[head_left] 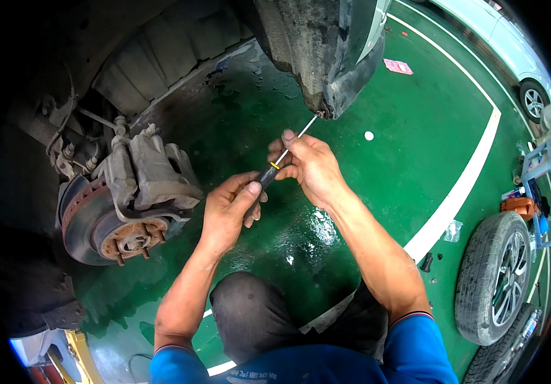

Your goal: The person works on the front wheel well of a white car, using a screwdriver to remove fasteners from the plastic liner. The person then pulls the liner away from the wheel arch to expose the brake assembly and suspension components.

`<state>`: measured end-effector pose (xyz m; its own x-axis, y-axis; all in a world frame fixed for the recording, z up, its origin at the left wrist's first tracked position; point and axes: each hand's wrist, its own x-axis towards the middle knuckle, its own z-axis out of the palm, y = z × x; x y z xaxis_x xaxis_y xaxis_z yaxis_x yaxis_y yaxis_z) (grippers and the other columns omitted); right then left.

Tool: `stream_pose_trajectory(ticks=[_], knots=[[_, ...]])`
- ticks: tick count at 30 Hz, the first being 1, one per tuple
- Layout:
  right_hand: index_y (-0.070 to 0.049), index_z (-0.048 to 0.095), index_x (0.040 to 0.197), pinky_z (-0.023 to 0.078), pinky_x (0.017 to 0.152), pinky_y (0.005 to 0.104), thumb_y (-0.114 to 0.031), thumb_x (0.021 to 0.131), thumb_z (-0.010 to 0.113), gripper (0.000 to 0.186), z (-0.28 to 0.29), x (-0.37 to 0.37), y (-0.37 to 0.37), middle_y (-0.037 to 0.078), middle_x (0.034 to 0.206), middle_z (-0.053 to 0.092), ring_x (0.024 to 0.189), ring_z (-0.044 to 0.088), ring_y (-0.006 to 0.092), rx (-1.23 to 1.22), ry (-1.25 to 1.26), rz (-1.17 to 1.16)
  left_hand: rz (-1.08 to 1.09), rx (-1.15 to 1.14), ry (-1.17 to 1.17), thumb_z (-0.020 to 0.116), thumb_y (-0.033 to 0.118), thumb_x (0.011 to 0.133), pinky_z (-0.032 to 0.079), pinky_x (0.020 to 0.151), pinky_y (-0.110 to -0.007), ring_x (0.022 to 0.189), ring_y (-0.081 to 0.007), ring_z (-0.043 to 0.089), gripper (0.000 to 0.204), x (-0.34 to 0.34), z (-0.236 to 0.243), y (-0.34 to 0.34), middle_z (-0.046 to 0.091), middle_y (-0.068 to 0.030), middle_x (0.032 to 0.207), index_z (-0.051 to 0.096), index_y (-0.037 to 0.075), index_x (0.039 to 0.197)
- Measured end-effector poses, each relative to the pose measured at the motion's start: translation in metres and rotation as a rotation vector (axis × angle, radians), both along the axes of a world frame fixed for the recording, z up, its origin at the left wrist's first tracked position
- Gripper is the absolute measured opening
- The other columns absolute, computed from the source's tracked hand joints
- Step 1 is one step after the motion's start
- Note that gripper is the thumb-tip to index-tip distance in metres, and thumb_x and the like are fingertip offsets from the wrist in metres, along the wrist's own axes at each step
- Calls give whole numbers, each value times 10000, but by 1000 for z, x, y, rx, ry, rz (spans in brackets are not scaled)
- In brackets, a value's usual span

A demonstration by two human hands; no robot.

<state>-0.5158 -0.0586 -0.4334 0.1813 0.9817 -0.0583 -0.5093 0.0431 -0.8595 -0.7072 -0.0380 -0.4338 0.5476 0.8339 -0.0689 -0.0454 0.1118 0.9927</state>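
A screwdriver point(267, 175) with a dark handle, a yellow ring and a long thin shaft points up and away from me. My left hand point(229, 208) is wrapped round its handle. Farther up, my right hand point(307, 165) pinches the shaft between thumb and fingers. The tip meets a small fastener point(320, 114) at the lower end of the dark wheel-arch liner point(307, 48), by the edge of the car's body panel. What the tip does at the fastener is too small to make out.
At left, the bare brake disc point(86, 224) and caliper point(157, 169) hang in the wheel arch. A removed wheel point(494, 278) stands at right beside a blue metal rack point(547, 169). The green floor point(409, 166) has wet patches. Another car point(512, 38) is parked at the far right.
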Motion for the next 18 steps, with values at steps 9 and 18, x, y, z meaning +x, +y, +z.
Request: stream_pose_trajectory(ticks=[9,18], knots=[[16,628,1002,544,667,286,-376,984,603,393,-7,0,1,107,918,663,795,648,163,32,27,18,-10,-94,-10,570,255,1004,380,464,-212,566,-103,530,341,0,10,-1,642,-88,826,598,-40,1172],[15,634,981,529,623,263,-375,988,598,392,-1,-5,1,86,867,659,745,635,136,12,32,-24,-42,-130,58,594,224,983,382,478,-211,557,-88,535,318,-3,31,9,657,-63,811,638,-44,1149]])
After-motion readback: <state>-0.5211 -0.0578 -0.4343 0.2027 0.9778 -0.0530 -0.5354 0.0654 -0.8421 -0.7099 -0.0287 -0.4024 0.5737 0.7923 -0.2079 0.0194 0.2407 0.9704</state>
